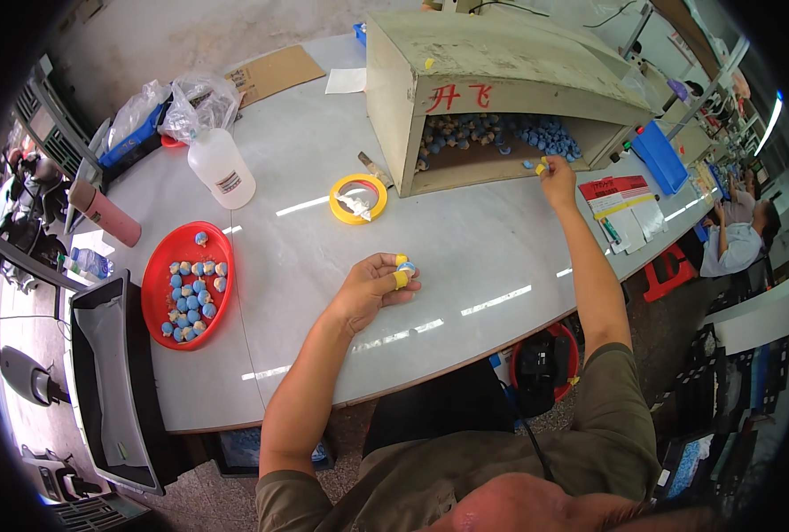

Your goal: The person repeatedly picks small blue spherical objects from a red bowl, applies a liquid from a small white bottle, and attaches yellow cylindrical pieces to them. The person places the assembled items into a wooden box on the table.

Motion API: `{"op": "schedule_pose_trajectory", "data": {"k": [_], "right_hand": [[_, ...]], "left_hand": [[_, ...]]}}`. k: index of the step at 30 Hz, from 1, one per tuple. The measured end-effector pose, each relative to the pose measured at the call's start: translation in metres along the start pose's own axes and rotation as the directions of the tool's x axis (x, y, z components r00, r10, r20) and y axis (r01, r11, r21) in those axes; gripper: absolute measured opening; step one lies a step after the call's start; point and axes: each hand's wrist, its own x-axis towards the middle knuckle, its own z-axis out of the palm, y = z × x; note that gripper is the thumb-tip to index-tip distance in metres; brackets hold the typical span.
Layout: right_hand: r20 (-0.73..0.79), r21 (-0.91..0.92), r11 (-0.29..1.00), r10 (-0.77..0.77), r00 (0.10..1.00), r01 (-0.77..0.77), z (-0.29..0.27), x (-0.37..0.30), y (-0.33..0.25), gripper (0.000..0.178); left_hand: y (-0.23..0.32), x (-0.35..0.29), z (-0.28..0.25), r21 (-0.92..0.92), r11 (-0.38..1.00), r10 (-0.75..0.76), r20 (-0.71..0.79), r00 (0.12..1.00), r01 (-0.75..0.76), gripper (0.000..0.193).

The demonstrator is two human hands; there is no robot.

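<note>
Over the middle of the table, my left hand (378,285) is closed on a small blue-and-cream figure piece (406,268), pinched between thumb and fingers wrapped in yellow tape. My right hand (558,183) reaches out to the mouth of a beige metal box (394,115), its yellow-covered fingertips pressed together. Whatever it pinches is too small to make out. Just left of those fingertips lies a small blue piece (527,164). Inside the box are a heap of blue pieces (550,139) on the right and many blue-and-cream pieces (465,131) on the left.
To the left, a red tray (153,306) holds several blue-and-cream pieces. A yellow tape roll (334,206), a scraper (374,167) and a white bottle (222,168) stand or lie farther back. Papers (623,213) and a blue bin (665,160) are right of the box. A person (738,235) sits far right.
</note>
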Motion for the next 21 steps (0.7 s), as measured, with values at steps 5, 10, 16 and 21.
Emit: {"op": "schedule_pose_trajectory", "data": {"k": [5,10,16,21], "right_hand": [[0.612,0.709,0.355,0.122,0.782,-0.61,-0.011,-0.057,-0.111,0.022],[0.83,0.529,0.37,-0.04,0.556,-0.763,-0.011,-0.135,-0.229,0.026],[0.808,0.529,0.461,-0.019,0.588,-0.713,0.012,-0.176,-0.296,0.029],[0.754,0.613,0.386,-0.023,0.657,-0.69,0.02,-0.189,-0.296,0.025]], "left_hand": [[-0.004,-0.001,-0.004,-0.021,0.998,0.059,-0.092,0.994,-0.061,0.03],[-0.01,0.003,0.0,-0.052,0.968,0.227,-0.236,0.945,-0.245,0.031],[-0.016,0.01,-0.007,-0.028,0.944,0.309,-0.282,0.908,-0.329,0.036],[-0.018,0.01,-0.006,-0.014,0.952,0.288,-0.302,0.909,-0.306,0.035]]}}
